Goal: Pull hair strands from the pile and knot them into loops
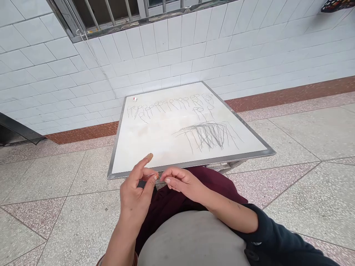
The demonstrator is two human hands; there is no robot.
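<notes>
My left hand [140, 188] is over the near left edge of a white table [158, 144], thumb and a finger pinched on a thin wire [150, 174], with another finger raised. Close beside it on the right, my right hand [180, 181] has its thumb and forefinger together by the wire's end; what they hold is too small to make out. Looped wire pieces [172, 103] lie in a row across the far part of the tabletop. A bundle of dark, straighter wires [210, 135] is spread at the right of the table.
A small white and red item [135, 99] sits at the table's far left corner. The table's metal rim [194, 162] runs just in front of my body. Behind stands a white tiled wall [155, 59] with a barred window [111, 13].
</notes>
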